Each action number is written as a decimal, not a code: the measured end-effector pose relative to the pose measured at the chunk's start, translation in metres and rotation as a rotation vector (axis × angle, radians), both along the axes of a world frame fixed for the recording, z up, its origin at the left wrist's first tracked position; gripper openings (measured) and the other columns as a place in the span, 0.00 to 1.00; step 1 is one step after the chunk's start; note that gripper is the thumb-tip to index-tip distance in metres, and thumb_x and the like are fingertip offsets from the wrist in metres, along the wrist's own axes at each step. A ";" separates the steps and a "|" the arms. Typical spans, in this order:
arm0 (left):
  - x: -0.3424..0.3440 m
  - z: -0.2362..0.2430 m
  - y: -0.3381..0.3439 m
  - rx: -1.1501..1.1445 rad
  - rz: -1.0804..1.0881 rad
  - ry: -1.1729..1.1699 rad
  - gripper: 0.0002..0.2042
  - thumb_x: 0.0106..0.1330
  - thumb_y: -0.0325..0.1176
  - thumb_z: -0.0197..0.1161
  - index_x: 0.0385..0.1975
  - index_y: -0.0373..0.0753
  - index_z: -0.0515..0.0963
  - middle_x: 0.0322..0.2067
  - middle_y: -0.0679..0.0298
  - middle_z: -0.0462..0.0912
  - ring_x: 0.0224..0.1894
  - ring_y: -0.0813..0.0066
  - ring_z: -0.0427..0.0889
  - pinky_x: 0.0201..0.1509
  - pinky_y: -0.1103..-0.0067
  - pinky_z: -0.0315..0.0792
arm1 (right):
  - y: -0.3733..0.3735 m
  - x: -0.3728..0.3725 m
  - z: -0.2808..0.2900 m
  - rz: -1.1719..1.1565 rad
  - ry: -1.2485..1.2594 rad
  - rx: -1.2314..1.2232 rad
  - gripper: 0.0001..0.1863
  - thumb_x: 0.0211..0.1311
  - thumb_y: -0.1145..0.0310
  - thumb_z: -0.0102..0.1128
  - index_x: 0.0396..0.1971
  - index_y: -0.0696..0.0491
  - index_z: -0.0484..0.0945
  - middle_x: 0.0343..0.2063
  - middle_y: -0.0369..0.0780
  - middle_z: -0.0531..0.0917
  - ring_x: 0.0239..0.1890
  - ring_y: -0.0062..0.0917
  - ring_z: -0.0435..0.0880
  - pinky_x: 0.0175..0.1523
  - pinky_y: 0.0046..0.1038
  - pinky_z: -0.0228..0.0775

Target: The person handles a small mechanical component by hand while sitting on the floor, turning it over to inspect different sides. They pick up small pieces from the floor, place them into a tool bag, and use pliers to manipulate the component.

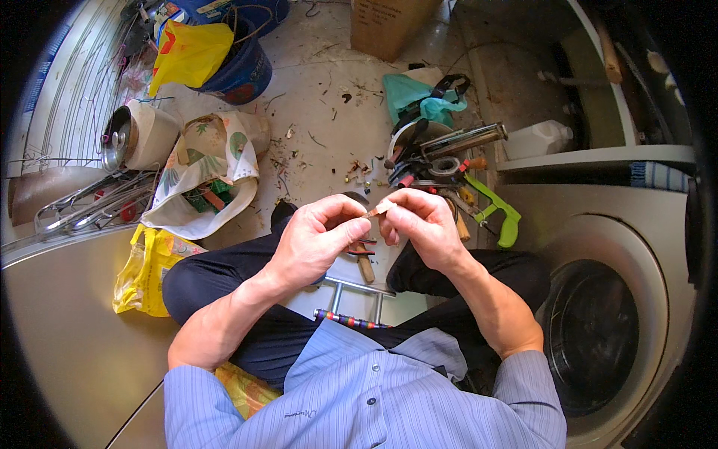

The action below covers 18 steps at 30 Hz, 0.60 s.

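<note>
Both hands meet in front of my lap, at the middle of the head view. Between the fingertips is a small pale and copper-brown piece (375, 212), too small to name. My left hand (314, 236) is closed, thumb and forefinger pinching its left end. My right hand (428, 226) is closed too, its thumb and forefinger on the other end. Just below the fingers lie a red-handled tool (364, 250), partly hidden, and a wooden handle (366, 269). Small metal scraps (359, 170) are scattered on the floor beyond my hands.
To the right lies a tool heap with a bright green-handled saw (509, 224), beside a washing machine (651, 284). Leftward are a white patterned bag (243, 191), a yellow bag (146, 280) and a blue bucket (250, 75). A cardboard box (389, 26) stands at the back.
</note>
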<state>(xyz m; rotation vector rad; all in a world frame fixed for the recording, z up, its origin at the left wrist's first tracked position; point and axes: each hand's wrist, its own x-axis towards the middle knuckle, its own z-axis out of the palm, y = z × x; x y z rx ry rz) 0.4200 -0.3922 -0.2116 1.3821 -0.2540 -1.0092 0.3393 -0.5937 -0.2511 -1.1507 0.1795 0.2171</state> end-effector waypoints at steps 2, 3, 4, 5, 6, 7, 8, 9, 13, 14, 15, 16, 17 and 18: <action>0.000 -0.001 0.000 0.035 -0.042 -0.026 0.08 0.71 0.34 0.61 0.40 0.35 0.79 0.31 0.69 0.82 0.33 0.85 0.76 0.39 0.84 0.72 | -0.001 0.000 0.000 0.019 -0.006 -0.055 0.08 0.70 0.70 0.56 0.39 0.60 0.80 0.25 0.35 0.81 0.27 0.16 0.77 0.33 0.21 0.70; 0.001 -0.004 0.000 0.058 -0.067 -0.038 0.08 0.71 0.34 0.61 0.40 0.35 0.79 0.31 0.69 0.82 0.33 0.85 0.76 0.39 0.84 0.72 | -0.001 0.002 0.003 0.031 0.000 -0.106 0.09 0.70 0.70 0.56 0.38 0.60 0.80 0.25 0.35 0.80 0.26 0.16 0.77 0.33 0.21 0.70; 0.002 -0.006 0.000 0.081 -0.093 -0.047 0.09 0.71 0.35 0.61 0.40 0.35 0.79 0.31 0.69 0.82 0.33 0.85 0.76 0.39 0.84 0.71 | -0.002 0.002 0.004 0.042 0.009 -0.157 0.09 0.71 0.69 0.56 0.37 0.60 0.80 0.24 0.35 0.80 0.26 0.16 0.77 0.32 0.21 0.70; 0.004 -0.006 0.000 0.117 -0.134 -0.064 0.10 0.72 0.35 0.60 0.39 0.34 0.79 0.31 0.69 0.82 0.33 0.86 0.76 0.39 0.83 0.72 | -0.002 0.002 0.003 0.058 0.010 -0.216 0.09 0.71 0.69 0.56 0.36 0.60 0.80 0.24 0.34 0.80 0.25 0.15 0.77 0.32 0.20 0.70; 0.003 -0.009 -0.001 0.121 -0.109 -0.084 0.10 0.70 0.33 0.60 0.37 0.30 0.79 0.29 0.66 0.81 0.34 0.81 0.82 0.39 0.81 0.76 | -0.002 0.004 0.002 0.043 0.000 -0.227 0.09 0.71 0.69 0.56 0.36 0.60 0.80 0.25 0.34 0.80 0.25 0.15 0.77 0.32 0.20 0.71; 0.007 -0.012 -0.002 0.174 -0.131 -0.241 0.10 0.69 0.33 0.61 0.36 0.31 0.79 0.28 0.65 0.80 0.32 0.80 0.80 0.38 0.80 0.75 | -0.002 0.005 0.001 0.027 -0.007 -0.240 0.09 0.71 0.69 0.56 0.37 0.60 0.80 0.25 0.34 0.80 0.25 0.15 0.77 0.32 0.20 0.71; 0.011 -0.015 -0.001 0.234 -0.153 -0.395 0.09 0.67 0.33 0.61 0.35 0.31 0.79 0.27 0.64 0.80 0.31 0.80 0.79 0.36 0.79 0.74 | 0.000 0.007 -0.001 0.014 -0.012 -0.246 0.09 0.71 0.70 0.56 0.37 0.60 0.80 0.25 0.34 0.80 0.25 0.15 0.77 0.33 0.20 0.71; 0.014 -0.015 -0.001 0.199 -0.094 -0.429 0.09 0.65 0.33 0.62 0.33 0.32 0.80 0.27 0.62 0.78 0.30 0.79 0.76 0.36 0.78 0.72 | -0.001 0.010 -0.004 0.011 -0.047 -0.231 0.09 0.70 0.69 0.57 0.37 0.60 0.81 0.26 0.33 0.81 0.28 0.14 0.78 0.33 0.19 0.71; 0.048 0.008 0.003 0.092 0.107 -0.402 0.07 0.71 0.35 0.57 0.36 0.39 0.79 0.29 0.69 0.82 0.30 0.84 0.77 0.36 0.84 0.71 | -0.005 0.018 -0.012 -0.069 -0.020 -0.424 0.11 0.68 0.66 0.60 0.39 0.59 0.82 0.26 0.34 0.81 0.28 0.14 0.78 0.34 0.20 0.73; 0.057 0.012 0.006 0.029 0.155 -0.407 0.07 0.72 0.35 0.57 0.36 0.39 0.79 0.29 0.69 0.82 0.29 0.83 0.77 0.35 0.84 0.71 | -0.007 0.018 -0.020 -0.038 -0.056 -0.583 0.11 0.66 0.67 0.61 0.40 0.59 0.82 0.27 0.38 0.83 0.28 0.20 0.81 0.35 0.24 0.74; 0.066 0.012 0.009 -0.032 0.186 -0.447 0.08 0.73 0.35 0.57 0.37 0.38 0.79 0.29 0.68 0.83 0.29 0.84 0.77 0.35 0.84 0.71 | -0.007 0.017 -0.031 0.001 -0.130 -0.727 0.11 0.65 0.66 0.61 0.40 0.59 0.82 0.28 0.41 0.84 0.28 0.24 0.82 0.36 0.26 0.74; 0.070 0.015 0.010 -0.092 0.269 -0.407 0.08 0.72 0.34 0.59 0.35 0.37 0.81 0.27 0.68 0.82 0.27 0.85 0.77 0.33 0.86 0.71 | -0.004 0.017 -0.041 0.040 -0.220 -0.871 0.11 0.64 0.66 0.62 0.39 0.58 0.82 0.29 0.44 0.84 0.28 0.29 0.83 0.37 0.29 0.75; 0.078 0.014 0.015 -0.114 0.271 -0.400 0.08 0.72 0.35 0.58 0.38 0.38 0.81 0.29 0.67 0.83 0.28 0.84 0.78 0.34 0.85 0.72 | 0.003 0.015 -0.050 0.119 -0.241 -0.970 0.09 0.65 0.69 0.62 0.38 0.59 0.81 0.26 0.41 0.82 0.29 0.23 0.80 0.36 0.26 0.73; 0.082 0.013 0.022 -0.136 0.273 -0.392 0.09 0.73 0.36 0.58 0.41 0.38 0.81 0.30 0.66 0.84 0.29 0.83 0.78 0.35 0.85 0.72 | 0.011 0.014 -0.071 0.213 -0.191 -1.063 0.09 0.64 0.68 0.62 0.37 0.58 0.81 0.28 0.46 0.83 0.30 0.33 0.83 0.38 0.32 0.75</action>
